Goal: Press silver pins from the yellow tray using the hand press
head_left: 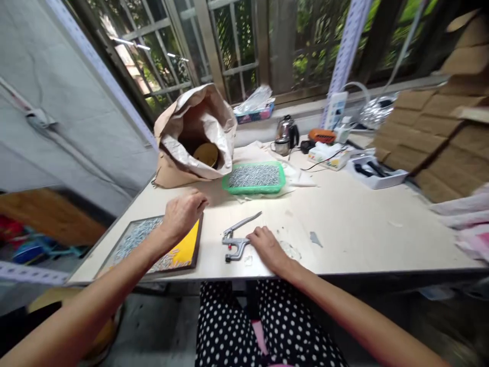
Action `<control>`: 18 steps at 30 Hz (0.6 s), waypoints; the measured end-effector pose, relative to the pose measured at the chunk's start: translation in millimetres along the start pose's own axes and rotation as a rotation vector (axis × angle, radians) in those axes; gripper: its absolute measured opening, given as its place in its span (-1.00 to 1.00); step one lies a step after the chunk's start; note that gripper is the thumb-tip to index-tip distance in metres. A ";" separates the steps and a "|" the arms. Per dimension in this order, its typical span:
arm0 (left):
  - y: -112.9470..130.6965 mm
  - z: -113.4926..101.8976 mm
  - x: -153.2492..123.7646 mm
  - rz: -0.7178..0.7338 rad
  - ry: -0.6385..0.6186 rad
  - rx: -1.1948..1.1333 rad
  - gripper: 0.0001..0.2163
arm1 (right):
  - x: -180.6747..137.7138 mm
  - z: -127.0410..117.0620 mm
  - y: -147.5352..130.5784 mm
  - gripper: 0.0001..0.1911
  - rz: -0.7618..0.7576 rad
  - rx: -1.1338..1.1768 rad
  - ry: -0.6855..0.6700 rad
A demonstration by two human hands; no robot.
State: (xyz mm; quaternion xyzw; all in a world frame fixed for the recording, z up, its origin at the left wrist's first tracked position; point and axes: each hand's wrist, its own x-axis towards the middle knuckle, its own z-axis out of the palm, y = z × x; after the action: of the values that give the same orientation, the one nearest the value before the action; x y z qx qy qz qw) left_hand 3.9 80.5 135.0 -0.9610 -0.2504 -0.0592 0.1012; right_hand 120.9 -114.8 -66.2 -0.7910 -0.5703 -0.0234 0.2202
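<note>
Two bare hands work at the near edge of a pale table (362, 224). The right hand (267, 247) lies low on the tabletop, its bent fingers touching the rear end of a grey metal hand press (235, 243); whether they clasp the tool or merely rest against it cannot be told. The hand press lies flat just in front of the person, its long lever pointing up and away towards the middle of the table.

The left hand (183, 211) is loosely curled, fingers drawn together, at the far right corner of a dark-framed tray (187, 247). Whether anything is pinched between its fingers cannot be told. The framed tray sits at the table's left front edge, its yellow floor partly covered by a scatter of small silvery metal pieces.

Beyond the hands, a green plastic tray (254, 189) holds a dense layer of similar metal pieces. Just to its left, a crumpled brown paper sack (198, 127) lies open towards the person. A small steel kettle (284, 135) stands near the window ledge, and stacked cardboard (431, 132) fills the right side. Polka-dot trousers (229, 326) show beneath the table edge.
</note>
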 end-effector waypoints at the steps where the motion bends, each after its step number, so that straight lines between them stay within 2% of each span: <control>1: -17.2 13.0 -12.1 -0.048 -0.076 0.009 -0.77 | -0.8 1.3 0.9 -0.79 -0.009 0.008 0.002; 4: -64.5 51.1 -44.4 -0.193 -0.243 0.023 -0.76 | -2.9 4.1 1.9 -0.76 -0.023 0.014 -0.002; 7: -90.7 80.0 -60.0 -0.275 -0.284 -0.020 -0.73 | -4.9 5.5 1.5 -0.75 -0.023 0.003 0.015; 11: -98.0 102.7 -56.3 -0.318 -0.252 -0.098 -0.74 | -6.3 7.9 2.2 -0.76 -0.038 0.010 0.066; 18: -109.8 126.0 -38.8 -0.398 -0.175 -0.324 -0.90 | -3.5 7.3 1.3 -0.76 -0.045 0.017 0.085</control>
State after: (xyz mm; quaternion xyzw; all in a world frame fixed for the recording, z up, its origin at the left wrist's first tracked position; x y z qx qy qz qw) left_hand -76.0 184.3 24.2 -0.8980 -0.4294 -0.0341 -0.0896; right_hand 119.3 -115.6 -74.3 -0.7743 -0.5784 -0.0572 0.2504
